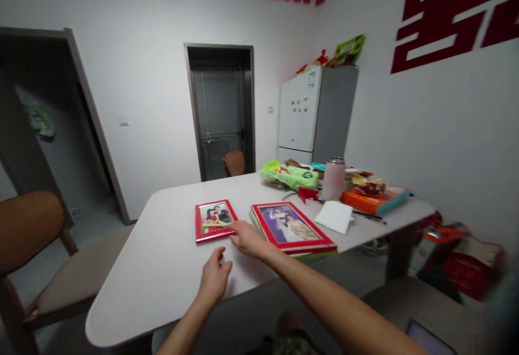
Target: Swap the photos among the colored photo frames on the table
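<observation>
A small red photo frame (pixel 203 232) lies flat on the white table (pixel 162 268), its picture showing two people. My right hand (pixel 247 239) reaches over to its lower right corner; the fingertips are at that edge, fingers stretched and thumb a little apart. Nearer to me, my left hand (pixel 214 279) hovers above the table's front part, fingers loosely bent, thumb apart, holding nothing. Just right of my right hand sits a stack of larger frames, topped by a red photo frame (pixel 292 224) with a purple picture.
Behind the stack are a white folded paper (pixel 334 217), a pink bottle (pixel 334 179), a green snack bag (pixel 291 175) and an orange box (pixel 371 201). A pen (pixel 371 217) lies near the right edge. A chair (pixel 32 236) stands left; a fridge (pixel 300 112) is behind.
</observation>
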`<action>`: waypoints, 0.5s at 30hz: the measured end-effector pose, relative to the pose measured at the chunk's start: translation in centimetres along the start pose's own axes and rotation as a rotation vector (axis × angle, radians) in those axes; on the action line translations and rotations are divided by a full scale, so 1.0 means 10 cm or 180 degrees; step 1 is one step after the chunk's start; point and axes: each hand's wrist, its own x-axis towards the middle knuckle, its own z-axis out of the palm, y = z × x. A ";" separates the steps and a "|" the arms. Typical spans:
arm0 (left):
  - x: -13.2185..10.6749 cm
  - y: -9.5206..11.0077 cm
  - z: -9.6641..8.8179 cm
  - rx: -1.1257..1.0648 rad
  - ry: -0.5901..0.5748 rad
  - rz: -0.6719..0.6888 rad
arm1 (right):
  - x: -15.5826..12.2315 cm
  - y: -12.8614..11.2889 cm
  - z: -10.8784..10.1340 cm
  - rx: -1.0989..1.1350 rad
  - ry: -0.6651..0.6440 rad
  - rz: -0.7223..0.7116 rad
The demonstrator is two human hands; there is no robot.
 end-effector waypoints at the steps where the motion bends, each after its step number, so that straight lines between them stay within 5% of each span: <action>1: -0.01 -0.02 -0.05 0.0055 -0.0028 0.0027 | 0.05 -0.02 0.08 -0.0136 -0.0040 -0.0033; 8: -0.09 0.03 -0.27 0.0751 -0.0008 0.0537 | 0.14 0.00 0.43 -0.0431 -0.0055 -0.0015; 15: -0.35 -0.08 -0.30 0.1567 -0.0003 0.1459 | -0.69 -0.09 0.29 -0.0202 0.0090 -0.0461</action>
